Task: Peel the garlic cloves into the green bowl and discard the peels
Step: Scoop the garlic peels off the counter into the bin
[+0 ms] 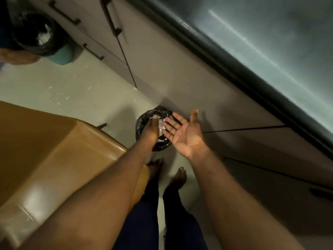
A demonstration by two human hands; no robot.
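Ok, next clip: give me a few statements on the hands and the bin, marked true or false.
1. The right hand is open, palm up. True.
2. Both hands, the left hand too, are over a floor bin lined with a black bag. True.
3. The right hand holds a green bowl. False: its palm is bare, and no bowl is in view.
4. The person wears shoes. False: the feet are bare.
5. A second bin stands farther off by the cabinets. True.
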